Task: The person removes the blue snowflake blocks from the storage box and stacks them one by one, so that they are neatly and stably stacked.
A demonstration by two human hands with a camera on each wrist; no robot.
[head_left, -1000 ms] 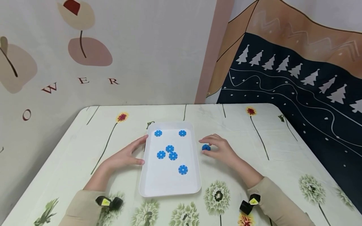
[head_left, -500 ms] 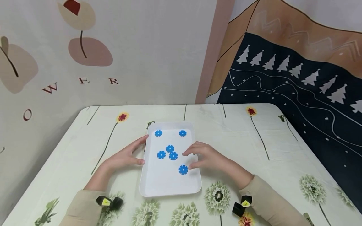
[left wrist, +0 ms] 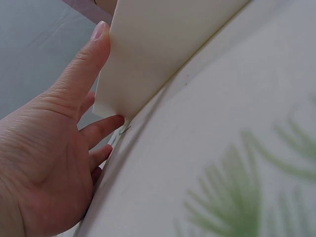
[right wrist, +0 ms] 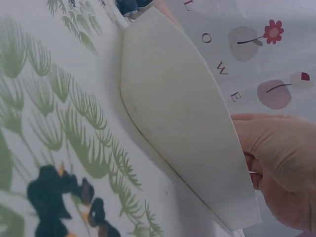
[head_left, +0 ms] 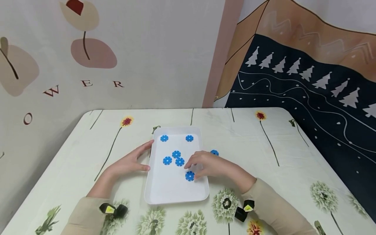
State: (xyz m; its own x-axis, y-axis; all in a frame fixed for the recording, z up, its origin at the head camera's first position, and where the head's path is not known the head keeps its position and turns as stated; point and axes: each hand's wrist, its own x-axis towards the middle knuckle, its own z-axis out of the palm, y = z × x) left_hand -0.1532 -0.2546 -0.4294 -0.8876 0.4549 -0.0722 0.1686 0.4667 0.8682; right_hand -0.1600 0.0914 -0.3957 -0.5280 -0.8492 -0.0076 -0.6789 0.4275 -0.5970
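Note:
Several blue notched discs [head_left: 176,154] lie flat in a white tray [head_left: 167,192]. My left hand [head_left: 129,164] spreads its thumb and fingers along the tray's left side, the fingertips at the wall; the left wrist view shows the thumb near the top edge and a finger low by the base. My right hand [head_left: 212,164] reaches over the right rim, fingers bent and thumb apart, close around the lower right disc [head_left: 190,176]. The thumb tip is right at that disc's edge. Another blue disc [head_left: 215,152] rests on the table right of the tray, partly hidden behind the right hand.
A flower-patterned cloth [head_left: 270,140] covers the table. A wall with printed lettering and flower shapes [head_left: 94,54] rises behind it, and a dark fabric with white trees [head_left: 293,81] hangs at the right.
My right hand has left the disc beside the tray and moved left and nearer, over the tray to the lower right disc. The left hand and the tray have stayed put.

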